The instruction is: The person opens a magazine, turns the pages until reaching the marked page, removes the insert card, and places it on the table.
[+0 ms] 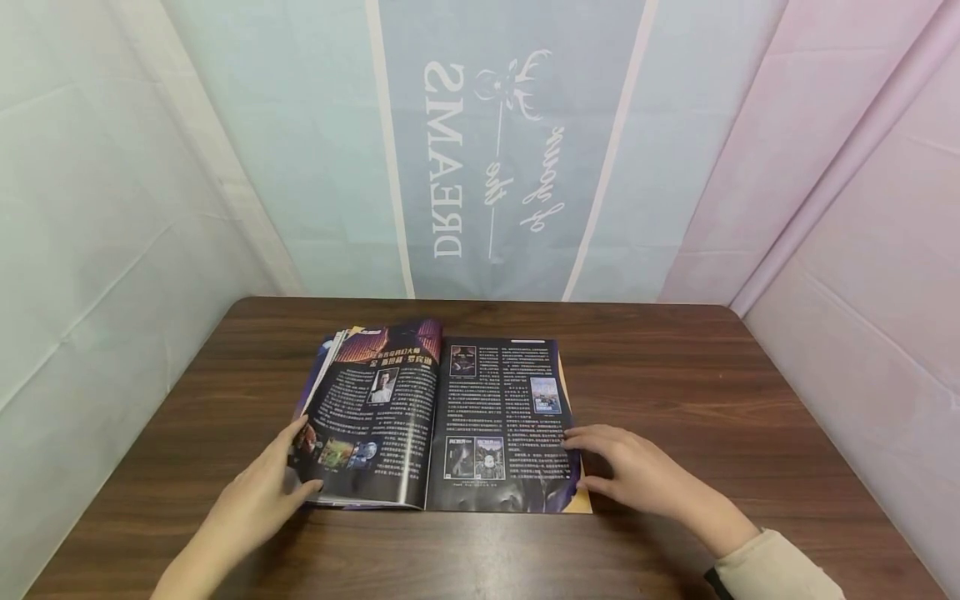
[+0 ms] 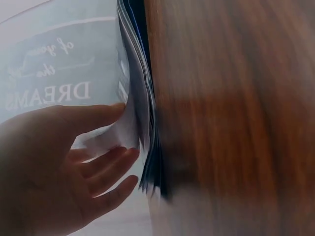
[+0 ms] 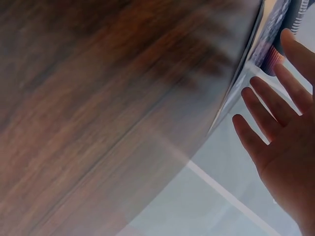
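Observation:
An open magazine [image 1: 390, 417] with dark printed pages lies on the brown wooden table, its left stack of pages bulging up near the spine. My left hand [image 1: 258, 487] is at the lower left edge, thumb and index fingertip against the page. In the left wrist view, the fingers of that hand [image 2: 74, 162] are loosely bent beside the page edges [image 2: 142, 98]. At the lower right edge, my right hand [image 1: 645, 471] rests with its fingertips touching the page border. Its fingers [image 3: 263, 115] look spread and fairly straight in the right wrist view.
The wooden table [image 1: 675, 375] extends around the magazine on all sides. Behind it hangs a pale blue cloth [image 1: 517, 167] with mirrored lettering and a deer's head. White cloth walls [image 1: 112, 208] stand on the left and right.

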Available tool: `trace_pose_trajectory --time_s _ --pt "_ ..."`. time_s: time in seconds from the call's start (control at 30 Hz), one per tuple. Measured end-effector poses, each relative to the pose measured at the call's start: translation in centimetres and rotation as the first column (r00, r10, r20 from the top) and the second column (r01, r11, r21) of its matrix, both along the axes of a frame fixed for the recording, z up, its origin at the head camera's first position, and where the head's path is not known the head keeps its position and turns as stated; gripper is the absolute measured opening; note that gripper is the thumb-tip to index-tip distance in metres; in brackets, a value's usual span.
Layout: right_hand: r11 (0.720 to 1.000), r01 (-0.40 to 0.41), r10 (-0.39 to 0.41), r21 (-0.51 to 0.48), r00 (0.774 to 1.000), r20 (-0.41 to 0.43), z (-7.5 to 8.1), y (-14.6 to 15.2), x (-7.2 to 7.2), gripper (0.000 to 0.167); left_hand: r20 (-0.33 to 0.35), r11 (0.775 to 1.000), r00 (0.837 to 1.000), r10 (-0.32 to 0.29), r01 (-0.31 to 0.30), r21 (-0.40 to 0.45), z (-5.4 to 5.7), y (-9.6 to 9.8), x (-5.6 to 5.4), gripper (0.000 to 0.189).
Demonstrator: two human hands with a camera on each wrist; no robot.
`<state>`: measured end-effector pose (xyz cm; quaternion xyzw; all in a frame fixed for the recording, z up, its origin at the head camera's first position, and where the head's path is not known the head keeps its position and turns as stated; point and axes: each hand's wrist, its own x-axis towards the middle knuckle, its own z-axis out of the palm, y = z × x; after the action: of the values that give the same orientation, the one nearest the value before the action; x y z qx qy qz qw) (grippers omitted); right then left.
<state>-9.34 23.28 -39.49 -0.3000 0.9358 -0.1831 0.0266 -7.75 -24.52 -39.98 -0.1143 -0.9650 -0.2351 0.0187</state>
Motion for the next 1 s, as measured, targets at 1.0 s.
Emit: trace_pose_trajectory --time_s 1.0 --pt "0.999 0.002 -0.003 0.05 1.0 0.025 -0.4 -0.2 -0.6 0.054 0.059 0.988 0.998 -0.008 0.017 -0.152 0.6 -1.4 -0.5 0.052"
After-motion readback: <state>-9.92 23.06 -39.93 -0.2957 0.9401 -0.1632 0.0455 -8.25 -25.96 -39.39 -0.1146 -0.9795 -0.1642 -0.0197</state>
